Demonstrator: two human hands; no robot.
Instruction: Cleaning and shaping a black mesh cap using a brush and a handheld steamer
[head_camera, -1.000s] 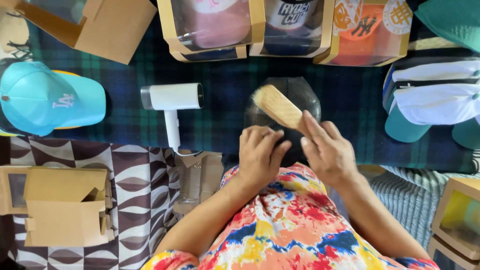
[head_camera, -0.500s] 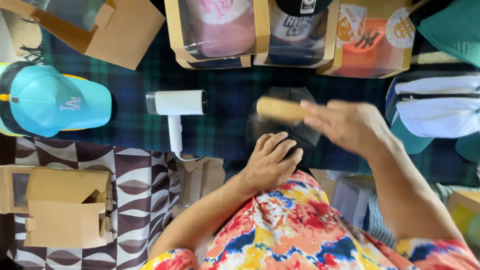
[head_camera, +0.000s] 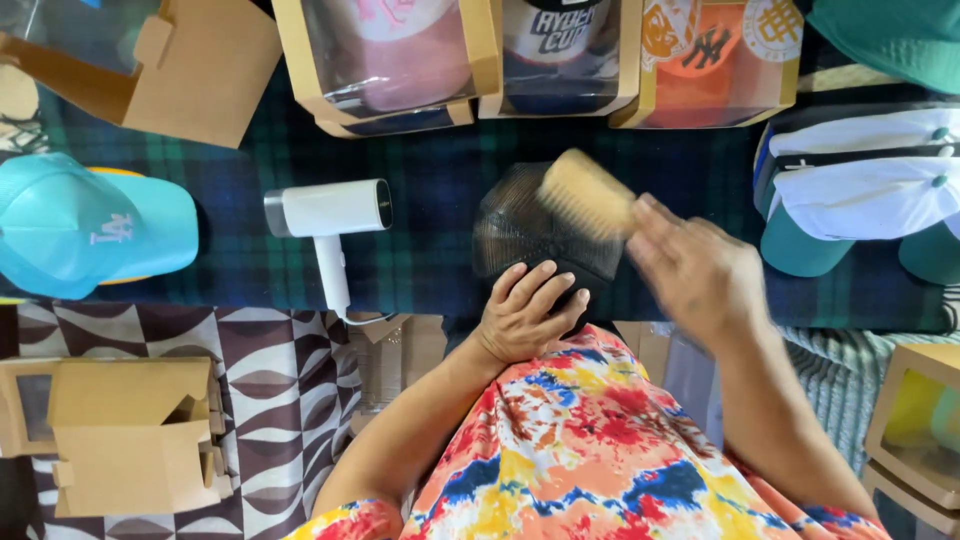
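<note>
A black mesh-backed cap (head_camera: 525, 230) lies on the dark plaid cloth (head_camera: 430, 230) in front of me. My left hand (head_camera: 527, 312) rests flat on its near edge and holds it down. My right hand (head_camera: 700, 270) grips a pale wooden brush (head_camera: 587, 192) and holds it over the cap's upper right side; the hand and the brush are blurred by movement.
A white hair dryer (head_camera: 330, 222) lies left of the cap. A turquoise cap (head_camera: 85, 225) sits at far left. Cardboard window boxes (head_camera: 385, 60) with caps line the back. White and green caps (head_camera: 860, 190) are stacked at right. A folded cardboard box (head_camera: 130, 435) lies lower left.
My right hand has swung the brush from the cap's middle out to its upper right side. My left hand has stayed on the cap's near edge.
</note>
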